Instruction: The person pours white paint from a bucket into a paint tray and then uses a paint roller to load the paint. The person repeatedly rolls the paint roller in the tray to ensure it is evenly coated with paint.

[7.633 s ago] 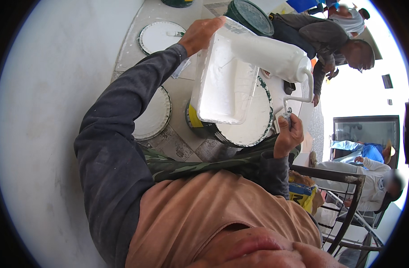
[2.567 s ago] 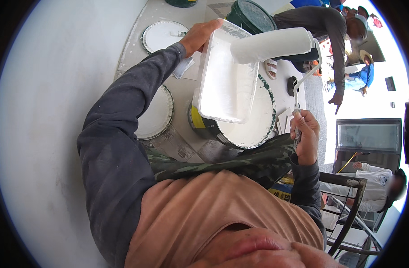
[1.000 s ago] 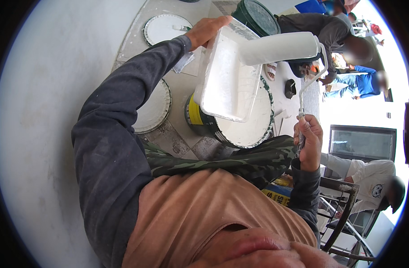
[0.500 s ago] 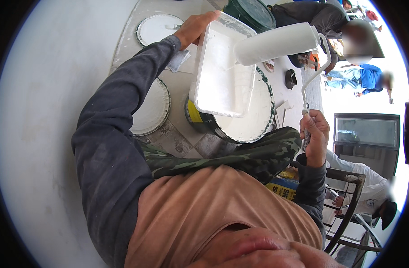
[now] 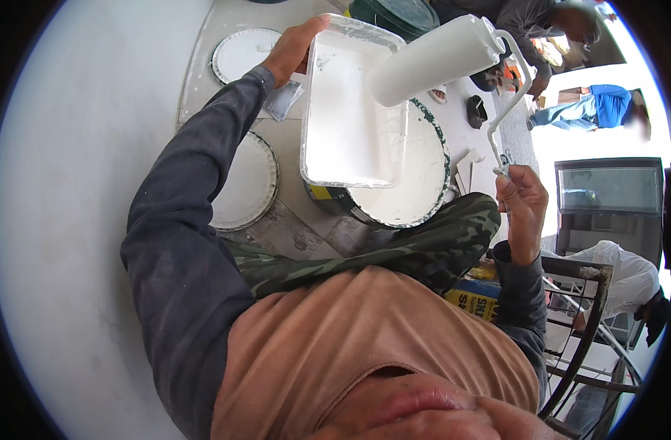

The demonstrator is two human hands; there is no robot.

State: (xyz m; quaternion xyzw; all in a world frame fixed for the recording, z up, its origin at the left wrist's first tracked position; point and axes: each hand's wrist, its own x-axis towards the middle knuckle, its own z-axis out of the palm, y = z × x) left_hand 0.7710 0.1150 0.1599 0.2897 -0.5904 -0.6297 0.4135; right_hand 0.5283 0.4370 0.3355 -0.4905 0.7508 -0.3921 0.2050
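Observation:
My left hand grips the far left rim of a white paint tray, its fingers partly hidden behind the wall. White paint coats the inside of the tray, which is held over an open bucket of white paint. My right hand is closed round the handle of a paint roller; the bent wire frame rises from it. The roller's thick, white-coated sleeve lies across the right part of the tray, its lower end inside. Whether the sleeve touches the tray floor I cannot tell.
Two white bucket lids with paint-spattered edges are at the left, beside a pale wall. A dark green bucket stands beyond the tray. A metal frame is at my right. A person in blue and other people are further off.
The tray and my left hand have shifted slightly left. The roller sleeve has moved left and tilted more steeply, its frame end higher. My right hand has moved a little right.

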